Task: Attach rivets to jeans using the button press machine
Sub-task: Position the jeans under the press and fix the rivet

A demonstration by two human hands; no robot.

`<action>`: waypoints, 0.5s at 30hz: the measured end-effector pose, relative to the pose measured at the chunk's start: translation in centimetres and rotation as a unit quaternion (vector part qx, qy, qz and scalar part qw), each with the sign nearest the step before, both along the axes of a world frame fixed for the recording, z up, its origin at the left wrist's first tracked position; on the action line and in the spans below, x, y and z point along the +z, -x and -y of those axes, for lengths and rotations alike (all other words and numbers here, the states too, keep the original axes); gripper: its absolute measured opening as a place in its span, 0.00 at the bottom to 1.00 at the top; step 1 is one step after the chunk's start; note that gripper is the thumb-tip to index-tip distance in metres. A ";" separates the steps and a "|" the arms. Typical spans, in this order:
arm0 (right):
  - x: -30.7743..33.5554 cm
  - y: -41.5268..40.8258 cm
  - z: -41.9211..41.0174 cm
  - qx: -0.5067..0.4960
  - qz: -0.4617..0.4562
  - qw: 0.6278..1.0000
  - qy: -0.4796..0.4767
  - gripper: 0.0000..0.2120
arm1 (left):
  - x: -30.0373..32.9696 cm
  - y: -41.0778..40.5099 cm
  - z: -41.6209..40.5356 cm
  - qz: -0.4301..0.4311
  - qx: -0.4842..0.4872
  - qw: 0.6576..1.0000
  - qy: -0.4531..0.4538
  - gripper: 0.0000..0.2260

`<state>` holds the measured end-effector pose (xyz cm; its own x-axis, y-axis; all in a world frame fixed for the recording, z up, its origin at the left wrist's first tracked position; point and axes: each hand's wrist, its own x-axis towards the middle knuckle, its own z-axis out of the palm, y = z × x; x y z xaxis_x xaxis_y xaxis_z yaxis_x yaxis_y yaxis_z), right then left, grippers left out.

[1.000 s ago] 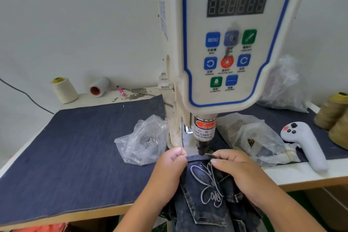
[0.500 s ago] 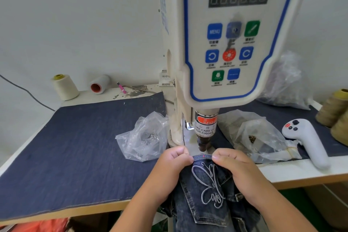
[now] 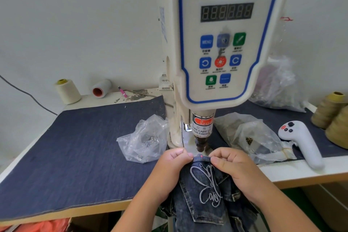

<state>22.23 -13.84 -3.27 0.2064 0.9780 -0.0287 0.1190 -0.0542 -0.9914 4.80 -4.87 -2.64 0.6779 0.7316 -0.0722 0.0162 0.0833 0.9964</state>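
Two hands hold a pair of jeans (image 3: 202, 194) at the front edge of the surface (image 3: 301, 173), right under the button press machine (image 3: 218, 43). The left hand (image 3: 172, 165) has its fingers curled and pinches the top hem of the pocket from the left; the right hand (image 3: 233, 164) is curled the same way and pinches that hem from the right. Between the two thumbs a short stretch of hem lies bare, with a small red light dot on it, just below the dark punch tip (image 3: 200, 144) of the machine. The pocket carries a pale embroidered butterfly (image 3: 206, 182), and the rest of the jeans hangs down over the edge of the surface. A dark blue denim mat (image 3: 75, 152) covers most of the surface to the left. On it, just beside the machine's base, lies a clear plastic bag (image 3: 143, 139) with a few small metal pieces inside. To the right of the machine lies another clear bag (image 3: 252, 137) with small brassy pieces. Further right a white handheld controller (image 3: 301, 141) lies on the surface, near tan thread cones (image 3: 333, 117). At the back left stand a cream thread cone (image 3: 68, 91) and a white spool (image 3: 101, 88) lying on its side.
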 end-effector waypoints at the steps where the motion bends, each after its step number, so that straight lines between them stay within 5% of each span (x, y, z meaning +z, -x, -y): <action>1: 0.1 0.0 0.0 0.002 -0.005 1.000 0.002 0.10 | 0.0 0.0 0.0 -0.004 0.006 1.000 -0.006 0.19; 4: 0.1 -0.1 0.0 0.001 -0.012 1.000 0.000 0.10 | 0.0 0.1 0.0 -0.014 0.011 1.000 -0.019 0.11; 15: -0.5 -0.2 -0.3 -0.020 -0.020 0.999 -0.017 0.09 | -0.3 0.2 -0.2 -0.017 0.018 0.998 -0.050 0.08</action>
<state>22.41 -13.58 -3.80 0.2445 0.9696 -0.0050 0.0786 -0.0250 -0.9966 4.58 -4.66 -2.98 0.6501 0.7596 -0.0209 0.0496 -0.0150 0.9987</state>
